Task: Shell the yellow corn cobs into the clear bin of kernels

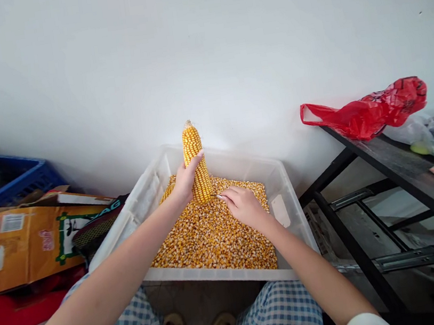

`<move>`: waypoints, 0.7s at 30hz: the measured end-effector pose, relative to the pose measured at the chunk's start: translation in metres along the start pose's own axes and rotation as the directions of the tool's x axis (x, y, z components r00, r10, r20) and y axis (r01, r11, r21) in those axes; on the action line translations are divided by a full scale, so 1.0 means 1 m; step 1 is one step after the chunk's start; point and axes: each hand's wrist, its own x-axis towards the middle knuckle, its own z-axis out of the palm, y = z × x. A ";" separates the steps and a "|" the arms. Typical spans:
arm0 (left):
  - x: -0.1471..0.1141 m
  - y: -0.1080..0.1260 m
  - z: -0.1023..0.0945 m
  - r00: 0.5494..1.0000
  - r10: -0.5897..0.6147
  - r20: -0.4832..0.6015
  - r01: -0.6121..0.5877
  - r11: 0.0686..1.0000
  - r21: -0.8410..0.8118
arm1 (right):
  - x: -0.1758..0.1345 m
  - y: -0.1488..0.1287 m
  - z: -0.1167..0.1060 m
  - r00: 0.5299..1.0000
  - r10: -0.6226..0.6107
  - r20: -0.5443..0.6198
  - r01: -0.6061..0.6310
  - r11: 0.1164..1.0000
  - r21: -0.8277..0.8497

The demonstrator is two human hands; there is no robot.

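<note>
My left hand [188, 180] grips a yellow ear of corn [192, 147] around its middle and lower part. The ear stands nearly upright, tip up, its rows of kernels looking full on the side I see. Just right of its lower end is my right hand [243, 205], its fingers curled in and pressed together; whatever they hold, if anything, is too small to tell. Beneath both hands, a translucent plastic bin [236, 159] contains a thick layer of loose corn kernels [215, 238]. What seems to be another ear [167, 189] lies at the bin's left, partly behind my left hand.
A white wall rises behind the bin. At left are an orange cardboard box [35, 244], a dark mesh item [97, 230] and a blue crate [25, 178]. On the right, a black-framed table [415, 167] carries a red plastic bag [379, 107] and other bags.
</note>
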 end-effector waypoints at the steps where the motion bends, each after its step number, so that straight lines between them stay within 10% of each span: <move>1: 0.002 0.000 -0.001 1.000 -0.029 0.001 0.029 0.999 -0.017 | 0.000 0.000 0.000 1.000 0.010 -0.016 -0.010 1.000 -0.002; 21: 0.014 -0.003 -0.008 0.971 -0.116 -0.207 0.055 0.959 -0.279 | 0.002 -0.012 0.012 0.976 0.148 -0.162 -0.143 0.989 0.038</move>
